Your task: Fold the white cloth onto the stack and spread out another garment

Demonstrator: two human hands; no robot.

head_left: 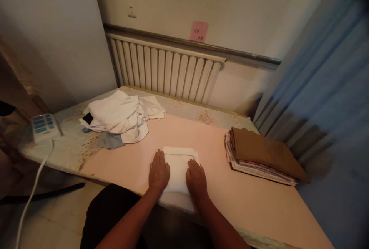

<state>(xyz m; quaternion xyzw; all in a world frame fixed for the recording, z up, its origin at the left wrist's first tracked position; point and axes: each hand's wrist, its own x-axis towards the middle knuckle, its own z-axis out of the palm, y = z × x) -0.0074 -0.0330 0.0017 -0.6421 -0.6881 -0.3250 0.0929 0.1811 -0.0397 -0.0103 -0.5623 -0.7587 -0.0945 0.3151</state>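
A folded white garment (177, 174) lies near the front edge of the table, with a straight folded band across its far end. My left hand (159, 170) rests along its left side, fingers stretched forward and flat. On the right side my right hand (196, 178) lies over the cloth's edge, fingers extended and slightly bent. Neither hand grasps anything that I can see. The palms hide the garment's side edges.
A loose heap of white clothes (118, 114) lies at the back left of the table. Folded fabrics, brown on top (262, 149), are stacked at the right beside a blue curtain (325, 126). A power strip (44, 126) sits far left. Behind stands a radiator (164, 68).
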